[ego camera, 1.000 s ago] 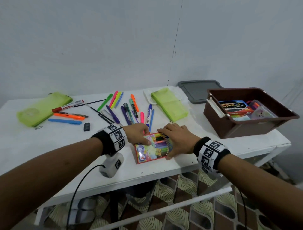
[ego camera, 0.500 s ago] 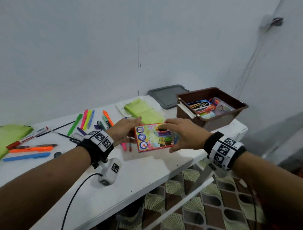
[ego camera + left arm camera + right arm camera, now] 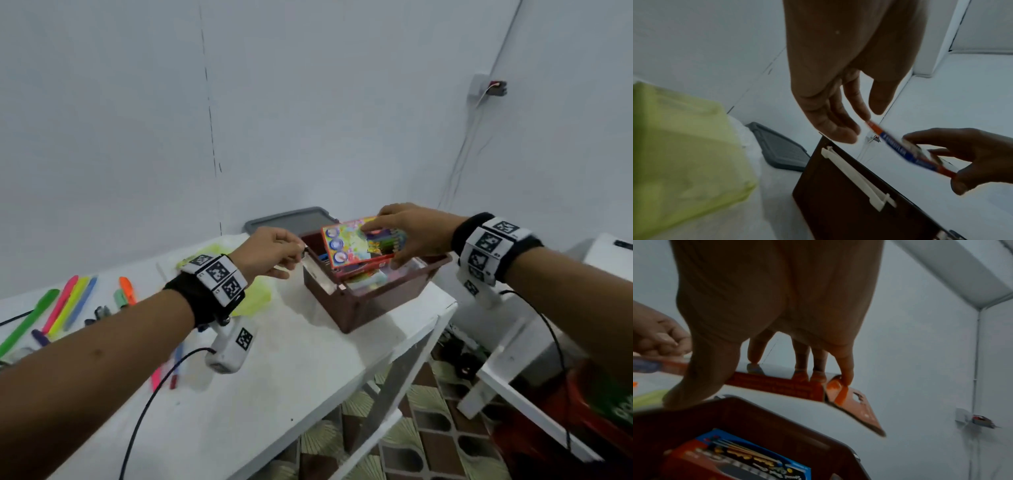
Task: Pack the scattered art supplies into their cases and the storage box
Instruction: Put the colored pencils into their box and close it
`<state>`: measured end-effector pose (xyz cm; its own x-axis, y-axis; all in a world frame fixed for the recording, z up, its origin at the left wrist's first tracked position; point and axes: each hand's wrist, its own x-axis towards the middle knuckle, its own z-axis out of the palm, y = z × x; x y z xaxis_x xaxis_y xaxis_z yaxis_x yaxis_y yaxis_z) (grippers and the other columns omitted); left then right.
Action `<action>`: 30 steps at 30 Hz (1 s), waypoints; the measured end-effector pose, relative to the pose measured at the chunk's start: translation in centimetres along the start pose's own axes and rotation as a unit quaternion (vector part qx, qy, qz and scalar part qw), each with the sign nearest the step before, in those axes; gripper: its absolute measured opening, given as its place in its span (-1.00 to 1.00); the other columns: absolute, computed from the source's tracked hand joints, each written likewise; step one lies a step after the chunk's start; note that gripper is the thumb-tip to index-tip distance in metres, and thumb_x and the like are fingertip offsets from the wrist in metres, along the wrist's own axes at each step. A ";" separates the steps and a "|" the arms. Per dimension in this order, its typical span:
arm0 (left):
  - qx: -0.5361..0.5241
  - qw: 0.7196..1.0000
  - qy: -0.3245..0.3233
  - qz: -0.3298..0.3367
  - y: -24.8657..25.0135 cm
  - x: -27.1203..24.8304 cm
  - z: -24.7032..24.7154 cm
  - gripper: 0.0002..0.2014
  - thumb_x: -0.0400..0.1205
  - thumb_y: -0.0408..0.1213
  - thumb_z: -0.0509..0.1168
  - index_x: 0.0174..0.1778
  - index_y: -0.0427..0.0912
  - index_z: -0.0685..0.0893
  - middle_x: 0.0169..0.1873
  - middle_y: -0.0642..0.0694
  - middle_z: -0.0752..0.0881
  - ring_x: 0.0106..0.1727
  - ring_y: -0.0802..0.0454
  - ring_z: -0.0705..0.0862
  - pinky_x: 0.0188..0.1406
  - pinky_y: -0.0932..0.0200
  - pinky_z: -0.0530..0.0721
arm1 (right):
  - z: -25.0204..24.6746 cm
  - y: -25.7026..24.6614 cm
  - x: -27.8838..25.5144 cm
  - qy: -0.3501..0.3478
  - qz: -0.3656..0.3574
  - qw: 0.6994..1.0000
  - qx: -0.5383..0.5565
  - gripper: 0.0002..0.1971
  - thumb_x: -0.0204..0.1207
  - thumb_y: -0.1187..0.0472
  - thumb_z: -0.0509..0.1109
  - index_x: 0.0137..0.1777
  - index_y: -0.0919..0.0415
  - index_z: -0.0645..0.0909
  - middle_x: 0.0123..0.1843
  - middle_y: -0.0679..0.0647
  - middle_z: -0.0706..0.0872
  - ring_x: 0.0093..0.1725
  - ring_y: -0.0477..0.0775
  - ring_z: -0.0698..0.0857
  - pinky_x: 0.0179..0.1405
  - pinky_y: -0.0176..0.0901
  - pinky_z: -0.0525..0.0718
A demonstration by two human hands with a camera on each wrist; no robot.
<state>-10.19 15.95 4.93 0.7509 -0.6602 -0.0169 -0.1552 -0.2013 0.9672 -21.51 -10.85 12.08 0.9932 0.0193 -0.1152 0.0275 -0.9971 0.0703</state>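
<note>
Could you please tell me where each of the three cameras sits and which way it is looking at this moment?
Head: worn on the head, looking forward and down at the white table; both forearms show, the right hand holding the colourful box over the brown storage box.
Left wrist: along the left hand towards the storage box's wall and the grey lid.
Right wrist: under the right hand, whose fingers grip the box, looking into the storage box.
Shared: the colourful box and the storage box appear in all three.
</note>
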 end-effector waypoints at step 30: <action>0.343 0.928 0.132 -0.065 -1.0 10.8 5.5 -0.73 0.49 -0.44 0.36 0.03 -0.05 0.74 -0.03 -0.01 0.59 -0.22 0.20 0.52 -0.37 0.36 0.43 | 6.0 6.3 12.5 -0.221 -0.334 0.915 -0.043 -0.62 0.55 0.10 0.48 0.38 0.02 0.67 0.16 -0.04 0.75 0.00 -0.15 0.59 0.07 -0.26 0.55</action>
<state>-5.43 5.00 2.42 0.9091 -0.4156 0.0283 -0.3559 -0.7394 0.5715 -9.57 -17.31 5.15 0.6087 0.5726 -0.5491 0.6400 -0.7635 -0.0866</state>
